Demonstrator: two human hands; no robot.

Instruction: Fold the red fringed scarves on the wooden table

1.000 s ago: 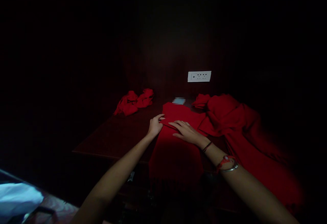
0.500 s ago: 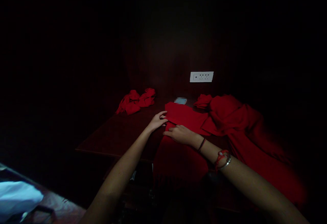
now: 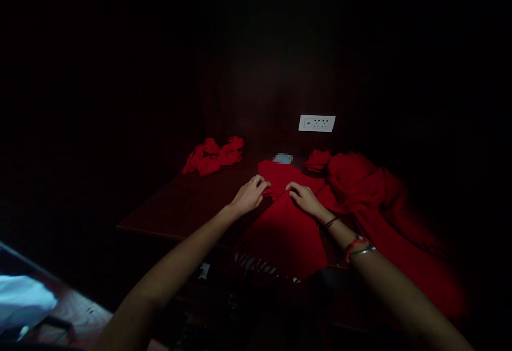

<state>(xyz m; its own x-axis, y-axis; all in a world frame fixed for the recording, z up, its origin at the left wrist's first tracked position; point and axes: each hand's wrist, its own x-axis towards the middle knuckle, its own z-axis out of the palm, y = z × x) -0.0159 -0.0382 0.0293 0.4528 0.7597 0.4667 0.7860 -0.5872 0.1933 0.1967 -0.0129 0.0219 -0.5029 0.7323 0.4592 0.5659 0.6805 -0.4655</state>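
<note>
A red fringed scarf (image 3: 292,233) lies partly on the dark table, its fringed end hanging over the front edge. My left hand (image 3: 252,193) has its fingers curled on the scarf's left side, pinching the cloth. At the middle of the scarf, my right hand (image 3: 302,196) pinches a raised fold between thumb and fingers. The cloth peaks under that grip and spreads down towards the fringe. Behind both hands, another part of the red cloth lies flat on the table.
A dark wooden table (image 3: 160,217) stands against the wall. At its back left lies a crumpled red cloth (image 3: 212,156); a large red cloth heap (image 3: 360,180) drapes off the right side. A white wall socket (image 3: 317,123) and a small pale blue item (image 3: 283,158) are behind.
My right hand has moved right and up, lifting a fold of the scarf. The left hand has shifted slightly right onto the cloth. The hanging fringed end has risen and spread.
</note>
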